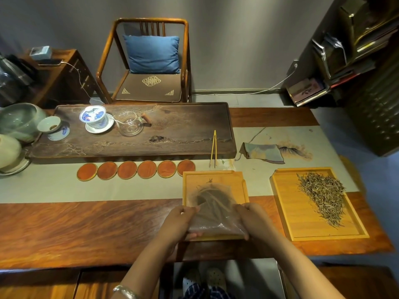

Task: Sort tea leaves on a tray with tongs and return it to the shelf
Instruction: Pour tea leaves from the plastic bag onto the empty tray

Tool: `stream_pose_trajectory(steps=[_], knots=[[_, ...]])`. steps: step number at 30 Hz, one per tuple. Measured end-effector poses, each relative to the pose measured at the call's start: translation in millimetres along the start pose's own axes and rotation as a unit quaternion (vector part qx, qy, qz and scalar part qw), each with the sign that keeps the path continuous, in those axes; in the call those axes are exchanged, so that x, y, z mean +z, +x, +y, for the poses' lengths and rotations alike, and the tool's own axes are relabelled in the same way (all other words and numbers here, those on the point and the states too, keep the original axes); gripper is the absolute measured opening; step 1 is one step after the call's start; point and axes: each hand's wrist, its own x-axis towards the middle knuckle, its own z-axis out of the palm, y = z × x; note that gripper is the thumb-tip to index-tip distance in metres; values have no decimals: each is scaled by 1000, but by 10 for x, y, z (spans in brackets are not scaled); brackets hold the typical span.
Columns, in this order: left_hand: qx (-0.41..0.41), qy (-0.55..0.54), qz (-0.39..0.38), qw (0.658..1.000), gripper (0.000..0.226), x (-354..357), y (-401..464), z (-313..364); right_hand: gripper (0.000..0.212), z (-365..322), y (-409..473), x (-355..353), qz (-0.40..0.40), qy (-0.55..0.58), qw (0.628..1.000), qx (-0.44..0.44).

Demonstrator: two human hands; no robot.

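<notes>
Both hands hold a clear plastic bag of dark tea leaves [212, 209] over a light wooden tray [241, 184] in front of me. My left hand [180, 221] grips the bag's left edge, and my right hand [253, 219] grips its right edge. A second, larger wooden tray [289, 212] lies to the right, with a pile of pale tea leaves [321, 195] spread on it. Yellow tongs [213, 148] rest past the near tray, leaning on the edge of the dark tea board [183, 126]. Nobody holds the tongs.
Several round red coasters [137, 170] line up left of the near tray. A gaiwan [93, 117], a glass pitcher [129, 125] and cups stand on the tea board. A folded cloth [261, 152] lies behind the right tray. A chair [149, 61] faces me; shelves [345, 61] stand at right.
</notes>
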Motion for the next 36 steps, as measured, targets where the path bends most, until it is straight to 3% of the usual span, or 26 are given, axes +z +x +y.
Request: stream_pose_trajectory(steps=[5, 8, 12, 14, 17, 20, 25, 29, 32, 36], knots=[[39, 36, 12, 999, 18, -11, -41, 34, 36, -50, -12, -56, 4, 30, 1000, -5], [69, 44, 6, 997, 23, -48, -48, 30, 44, -68, 43, -66, 24, 37, 999, -8], [95, 50, -22, 994, 32, -82, -37, 20, 57, -95, 220, -64, 13, 134, 984, 120], [92, 46, -28, 994, 31, -86, -15, 2, 54, -105, 250, -37, -1, 127, 982, 142], [74, 64, 33, 995, 21, -82, 74, -39, 35, -111, 241, 2, -7, 106, 989, 102], [40, 98, 73, 992, 30, -93, 206, -64, 25, -100, 231, 8, -12, 113, 992, 55], [-54, 158, 59, 984, 53, -85, 385, -126, 41, -114, 226, -7, -15, 105, 994, 36], [-96, 132, 57, 985, 47, -35, 427, -143, 44, -130, 222, -38, -9, 103, 994, 29], [-84, 142, 56, 985, 36, 2, 431, -131, 43, -138, 213, -53, -6, 92, 996, 18], [-3, 127, 96, 987, 23, 36, 392, -112, 36, -155, 217, -84, 9, 88, 996, 0]])
